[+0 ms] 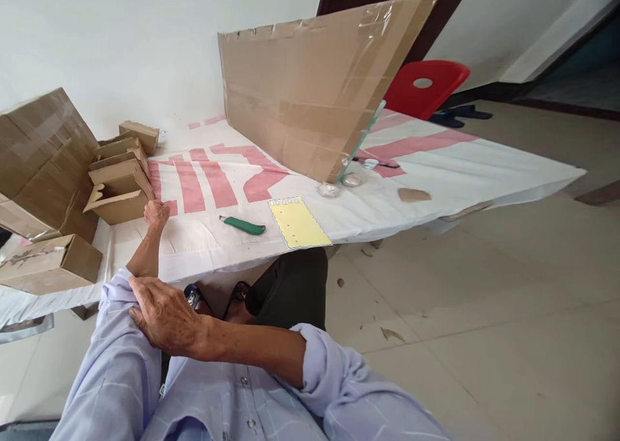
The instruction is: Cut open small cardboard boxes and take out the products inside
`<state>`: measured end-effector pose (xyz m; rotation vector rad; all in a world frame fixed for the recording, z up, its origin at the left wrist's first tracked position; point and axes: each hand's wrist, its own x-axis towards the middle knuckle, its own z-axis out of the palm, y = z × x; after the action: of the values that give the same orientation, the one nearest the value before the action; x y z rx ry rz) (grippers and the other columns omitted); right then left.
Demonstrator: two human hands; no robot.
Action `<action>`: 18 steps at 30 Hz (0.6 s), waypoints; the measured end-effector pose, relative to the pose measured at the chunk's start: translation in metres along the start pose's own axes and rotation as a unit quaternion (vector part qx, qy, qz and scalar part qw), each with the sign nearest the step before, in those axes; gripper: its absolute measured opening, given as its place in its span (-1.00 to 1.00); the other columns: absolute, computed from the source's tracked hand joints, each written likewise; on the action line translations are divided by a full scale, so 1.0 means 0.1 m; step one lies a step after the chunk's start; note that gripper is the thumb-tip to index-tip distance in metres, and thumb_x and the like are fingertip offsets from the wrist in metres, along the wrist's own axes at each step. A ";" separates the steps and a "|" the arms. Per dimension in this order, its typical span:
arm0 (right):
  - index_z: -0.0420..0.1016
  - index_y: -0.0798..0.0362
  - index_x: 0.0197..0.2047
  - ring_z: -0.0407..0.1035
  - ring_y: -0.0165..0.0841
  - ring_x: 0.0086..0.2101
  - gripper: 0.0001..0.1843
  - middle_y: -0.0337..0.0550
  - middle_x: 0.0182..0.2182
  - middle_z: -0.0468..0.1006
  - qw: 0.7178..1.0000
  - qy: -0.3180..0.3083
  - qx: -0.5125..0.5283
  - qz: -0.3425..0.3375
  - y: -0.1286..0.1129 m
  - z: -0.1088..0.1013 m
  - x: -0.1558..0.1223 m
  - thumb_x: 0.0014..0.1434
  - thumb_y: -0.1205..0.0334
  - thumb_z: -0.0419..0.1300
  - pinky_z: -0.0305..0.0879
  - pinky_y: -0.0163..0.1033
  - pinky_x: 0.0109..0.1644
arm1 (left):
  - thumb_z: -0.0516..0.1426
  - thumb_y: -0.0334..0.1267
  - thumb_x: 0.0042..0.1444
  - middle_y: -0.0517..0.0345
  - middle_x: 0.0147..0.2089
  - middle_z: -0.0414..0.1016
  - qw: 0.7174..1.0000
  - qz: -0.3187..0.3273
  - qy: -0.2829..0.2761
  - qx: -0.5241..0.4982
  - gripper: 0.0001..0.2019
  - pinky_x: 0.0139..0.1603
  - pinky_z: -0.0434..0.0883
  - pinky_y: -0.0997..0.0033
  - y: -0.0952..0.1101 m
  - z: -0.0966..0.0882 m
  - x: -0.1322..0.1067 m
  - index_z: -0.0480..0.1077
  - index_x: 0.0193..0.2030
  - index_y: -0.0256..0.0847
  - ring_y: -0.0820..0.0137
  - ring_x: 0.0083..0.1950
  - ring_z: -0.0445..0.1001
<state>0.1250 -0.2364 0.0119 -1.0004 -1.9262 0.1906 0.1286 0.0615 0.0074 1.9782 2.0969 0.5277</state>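
Observation:
My left hand (156, 214) is closed in a fist over the table's near left part, close to a small open cardboard box (121, 199). Across my body reaches my right hand (167, 315), its fingers gripping the rolled cuff of my left shirt sleeve (119, 325). A green utility knife (245, 225) lies on the cloth to the right of my left hand. Beside it is a yellow sheet of paper (300, 223) with a scalloped edge, at the table's near edge.
A large cardboard panel (310, 92) stands upright on the white-and-red tablecloth (217, 237). Several cardboard boxes (48, 163) fill the left end. Clear tape rolls (328, 189) and a cardboard scrap (414, 195) lie near the panel. A red chair (426, 89) stands behind.

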 end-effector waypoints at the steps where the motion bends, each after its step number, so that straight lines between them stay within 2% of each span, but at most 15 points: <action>1: 0.12 0.30 0.51 0.52 -0.07 0.26 -0.38 0.33 0.25 0.60 1.000 -0.003 -0.001 0.000 0.00 -0.01 0.01 0.53 0.20 0.12 0.54 0.07 0.36 | 0.32 -0.08 0.44 -0.10 0.32 0.55 1.000 0.002 -0.005 0.004 -0.58 0.20 0.64 -0.01 -0.01 0.02 0.00 0.49 0.33 -0.17 0.10 0.24 0.61; 4: 0.10 0.31 0.52 0.53 -0.07 0.27 -0.35 0.33 0.27 0.59 1.000 -0.012 -0.003 0.005 0.02 -0.02 0.02 0.53 0.20 0.15 0.55 0.08 0.37 | 0.32 -0.08 0.44 -0.10 0.31 0.55 1.000 0.004 -0.012 0.015 -0.58 0.20 0.64 -0.02 -0.03 0.07 0.01 0.49 0.33 -0.17 0.10 0.24 0.61; 11: 0.11 0.16 0.52 0.51 -0.07 0.31 -0.40 0.29 0.33 0.57 1.000 -0.020 -0.004 0.024 0.04 -0.05 0.04 0.56 0.14 0.13 0.54 0.10 0.36 | 0.31 -0.08 0.44 -0.11 0.32 0.55 0.999 0.007 -0.017 0.037 -0.58 0.20 0.64 -0.03 -0.07 0.18 -0.02 0.49 0.33 -0.18 0.10 0.24 0.61; 18: 0.15 0.24 0.46 0.46 -0.05 0.35 -0.39 0.35 0.33 0.55 0.999 -0.021 -0.002 0.032 0.08 -0.09 0.12 0.57 0.02 0.14 0.46 0.11 0.44 | 0.31 -0.07 0.44 -0.11 0.32 0.54 0.999 0.011 -0.005 0.045 -0.57 0.21 0.64 -0.05 -0.07 0.18 0.00 0.48 0.34 -0.20 0.09 0.23 0.61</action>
<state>0.1341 -0.2247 0.0213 -1.0690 -1.9357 0.2460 0.1291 0.0631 -0.0124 2.0492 2.1311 0.4323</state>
